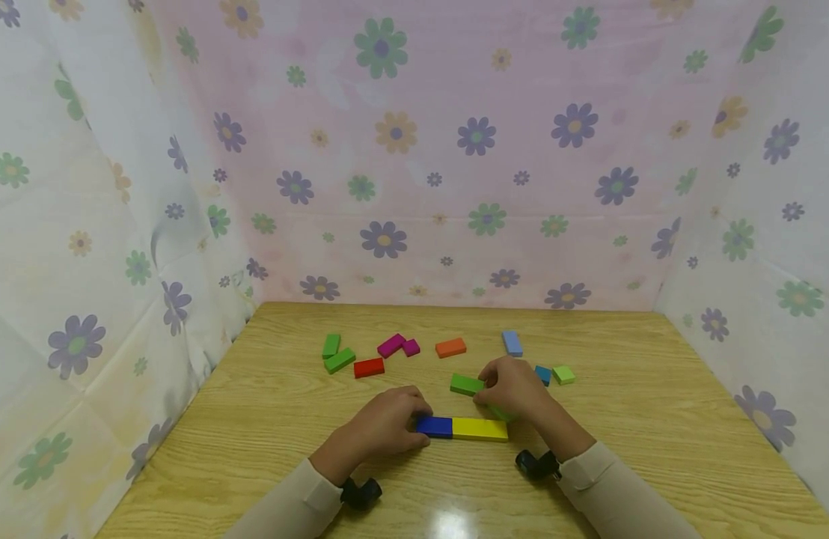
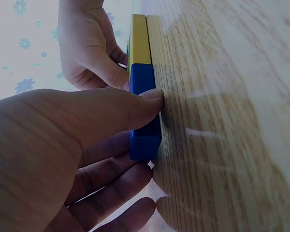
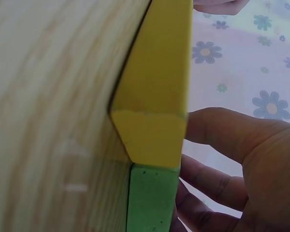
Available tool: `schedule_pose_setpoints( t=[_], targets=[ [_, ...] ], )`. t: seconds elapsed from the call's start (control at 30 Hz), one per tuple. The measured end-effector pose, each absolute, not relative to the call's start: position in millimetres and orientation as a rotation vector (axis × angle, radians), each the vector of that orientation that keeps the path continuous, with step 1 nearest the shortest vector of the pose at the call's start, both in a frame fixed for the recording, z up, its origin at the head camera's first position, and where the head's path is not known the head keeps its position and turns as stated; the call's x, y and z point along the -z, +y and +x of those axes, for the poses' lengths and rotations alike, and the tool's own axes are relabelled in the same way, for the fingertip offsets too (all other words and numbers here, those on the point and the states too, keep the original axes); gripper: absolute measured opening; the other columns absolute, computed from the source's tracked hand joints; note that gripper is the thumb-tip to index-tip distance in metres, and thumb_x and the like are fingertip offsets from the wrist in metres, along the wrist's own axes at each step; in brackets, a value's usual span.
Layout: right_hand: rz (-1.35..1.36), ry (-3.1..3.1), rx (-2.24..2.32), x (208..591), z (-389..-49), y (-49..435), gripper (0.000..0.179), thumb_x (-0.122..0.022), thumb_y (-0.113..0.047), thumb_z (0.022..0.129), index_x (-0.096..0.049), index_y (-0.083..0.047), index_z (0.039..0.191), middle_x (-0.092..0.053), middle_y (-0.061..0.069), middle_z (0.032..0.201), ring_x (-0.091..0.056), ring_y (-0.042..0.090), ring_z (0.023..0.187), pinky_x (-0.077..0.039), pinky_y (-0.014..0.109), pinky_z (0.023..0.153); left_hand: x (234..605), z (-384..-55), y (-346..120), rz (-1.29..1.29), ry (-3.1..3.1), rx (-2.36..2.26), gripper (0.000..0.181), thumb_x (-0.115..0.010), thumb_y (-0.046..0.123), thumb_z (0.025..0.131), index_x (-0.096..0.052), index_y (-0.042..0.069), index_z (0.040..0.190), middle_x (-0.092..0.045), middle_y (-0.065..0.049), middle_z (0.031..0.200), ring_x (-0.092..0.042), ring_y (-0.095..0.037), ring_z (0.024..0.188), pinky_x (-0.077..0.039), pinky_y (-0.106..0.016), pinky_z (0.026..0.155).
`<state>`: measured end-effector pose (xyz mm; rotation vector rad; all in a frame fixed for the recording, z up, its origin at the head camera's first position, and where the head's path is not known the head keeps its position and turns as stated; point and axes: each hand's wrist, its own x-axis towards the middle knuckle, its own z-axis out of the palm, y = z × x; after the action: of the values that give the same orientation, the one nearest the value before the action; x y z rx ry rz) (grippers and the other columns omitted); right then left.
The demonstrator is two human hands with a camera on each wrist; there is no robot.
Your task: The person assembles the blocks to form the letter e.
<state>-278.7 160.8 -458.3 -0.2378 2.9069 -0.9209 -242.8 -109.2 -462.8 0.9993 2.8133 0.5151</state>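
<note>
My left hand (image 1: 387, 423) holds the left end of a blue block (image 1: 436, 427), its thumb on the near side in the left wrist view. Against the blue block's right end lies a longer yellow block (image 1: 480, 429). Behind the yellow block, my right hand (image 1: 515, 389) pinches the right end of a green block (image 1: 465, 385) between thumb and index finger. Another green block (image 1: 500, 412) lies partly hidden below that hand; in the right wrist view a green block (image 3: 153, 198) shows by the yellow block's end (image 3: 150, 137).
Farther back lie two green blocks (image 1: 339, 361), a red block (image 1: 369, 367), two magenta blocks (image 1: 390, 346) and an orange block (image 1: 451, 347). Right of these are a light blue block (image 1: 512, 343), a blue block (image 1: 543, 375) and a lime block (image 1: 563, 374). Flowered cloth (image 1: 414, 165) surrounds the wooden table (image 1: 657, 419).
</note>
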Motion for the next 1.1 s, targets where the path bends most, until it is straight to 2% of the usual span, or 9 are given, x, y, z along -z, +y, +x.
schedule_pose_setpoints(
  t=[0.87,1.1],
  targets=[
    [-0.209,2.898,0.907,456.1,-279.0,161.2,0.039,-0.092,-0.031,0.077,-0.078,-0.016,0.11,-0.073,-0.001,0.099,-0.066,0.016,0.091,-0.058,0.039,0.078,463.3,-242.8,-109.1,1.004,2.815,-0.528,0.033,-0.085,0.035,0.086,-0.078,0.02,0.115,-0.066,0.011,0.108,-0.059,-0.002,0.096,-0.054,-0.025,0.092],
    [-0.233,2.881,0.952,454.6,-281.6,167.3,0.045,-0.091,-0.034,0.078,-0.077,-0.014,0.116,-0.073,0.002,0.108,-0.066,0.02,0.1,-0.058,0.042,0.084,464.8,-243.4,-108.8,0.998,2.807,-0.544,0.033,-0.085,0.035,0.086,-0.078,0.02,0.115,-0.066,0.012,0.108,-0.058,-0.002,0.095,-0.054,-0.025,0.09]
  ],
)
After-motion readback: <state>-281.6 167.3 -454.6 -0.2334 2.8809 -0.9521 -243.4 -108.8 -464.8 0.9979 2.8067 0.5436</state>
